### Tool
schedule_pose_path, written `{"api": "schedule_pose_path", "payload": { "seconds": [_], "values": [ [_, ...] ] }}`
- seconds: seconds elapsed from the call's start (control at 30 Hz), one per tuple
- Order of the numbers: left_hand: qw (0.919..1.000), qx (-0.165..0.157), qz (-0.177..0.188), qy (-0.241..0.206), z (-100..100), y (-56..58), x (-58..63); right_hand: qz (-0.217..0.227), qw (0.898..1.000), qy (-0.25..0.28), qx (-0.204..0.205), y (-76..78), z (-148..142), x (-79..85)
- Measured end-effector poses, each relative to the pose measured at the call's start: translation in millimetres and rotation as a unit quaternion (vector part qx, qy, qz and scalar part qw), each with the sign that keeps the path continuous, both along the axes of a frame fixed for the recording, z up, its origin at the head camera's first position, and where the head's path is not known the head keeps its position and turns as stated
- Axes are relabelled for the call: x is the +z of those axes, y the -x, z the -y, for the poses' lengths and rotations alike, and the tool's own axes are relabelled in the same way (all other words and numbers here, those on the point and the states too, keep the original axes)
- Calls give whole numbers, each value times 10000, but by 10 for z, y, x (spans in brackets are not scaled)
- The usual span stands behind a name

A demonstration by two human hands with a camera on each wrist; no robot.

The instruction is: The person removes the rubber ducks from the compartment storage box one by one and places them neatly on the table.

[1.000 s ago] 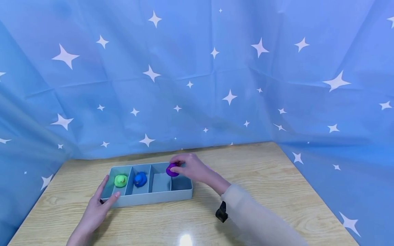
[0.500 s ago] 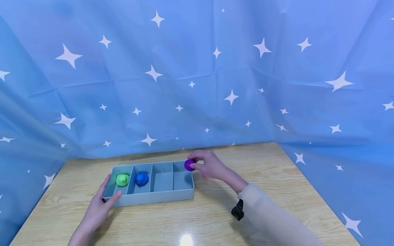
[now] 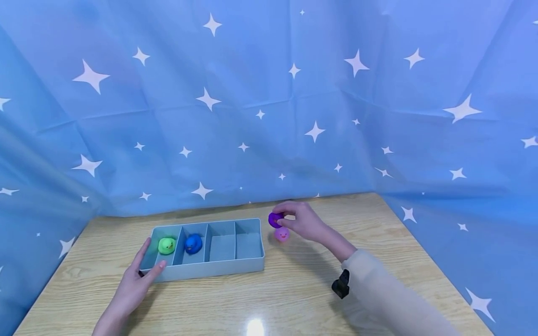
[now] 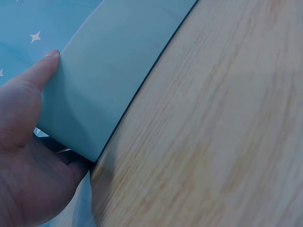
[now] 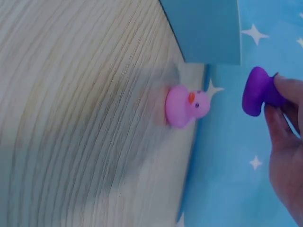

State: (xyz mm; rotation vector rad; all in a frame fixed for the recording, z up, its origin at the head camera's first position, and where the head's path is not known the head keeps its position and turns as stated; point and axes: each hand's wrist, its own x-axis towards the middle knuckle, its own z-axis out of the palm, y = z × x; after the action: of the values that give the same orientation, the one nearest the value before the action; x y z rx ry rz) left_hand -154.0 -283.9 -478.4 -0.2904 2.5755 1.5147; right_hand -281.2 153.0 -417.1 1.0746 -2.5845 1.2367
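Observation:
My right hand [image 3: 306,223] pinches a purple rubber duck [image 5: 256,92] by its head between thumb and fingers, above the table just right of the tray. Below it a pink rubber duck [image 5: 179,107] stands upright on the wood. My left hand [image 3: 131,285] holds the left end of a grey-blue divided tray [image 3: 210,269], its thumb on the front wall and its fingers around the end. Inside the tray, a green duck [image 3: 166,246] sits in the leftmost compartment and a blue duck [image 3: 193,244] in the one beside it. The two right compartments hold nothing.
The tray stands on a light wooden table [image 3: 218,303], toward its back left. A blue curtain [image 3: 252,70] with white stars hangs behind the table and along its sides. A black device [image 3: 341,284] is strapped at my right wrist.
My right hand has carried the purple duck to the right, from over the tray's right compartments to beyond its right end. The pink duck has come into view. My left hand stays on the tray.

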Motion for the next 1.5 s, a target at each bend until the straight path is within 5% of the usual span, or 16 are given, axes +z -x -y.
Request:
{"api": "schedule_pose_path", "payload": {
  "seconds": [0.73,0.93,1.5],
  "values": [
    [10000,18,40,-23,17,3,-1,248,9988,-109,-405,77,-520,-311],
    [10000,14,15,-47,17,1,-12,290,9976,-492,-396,92,-629,-407],
    [10000,34,88,-6,-4,8,-10,516,9950,-773,-353,105,-673,-500]
  ]
}}
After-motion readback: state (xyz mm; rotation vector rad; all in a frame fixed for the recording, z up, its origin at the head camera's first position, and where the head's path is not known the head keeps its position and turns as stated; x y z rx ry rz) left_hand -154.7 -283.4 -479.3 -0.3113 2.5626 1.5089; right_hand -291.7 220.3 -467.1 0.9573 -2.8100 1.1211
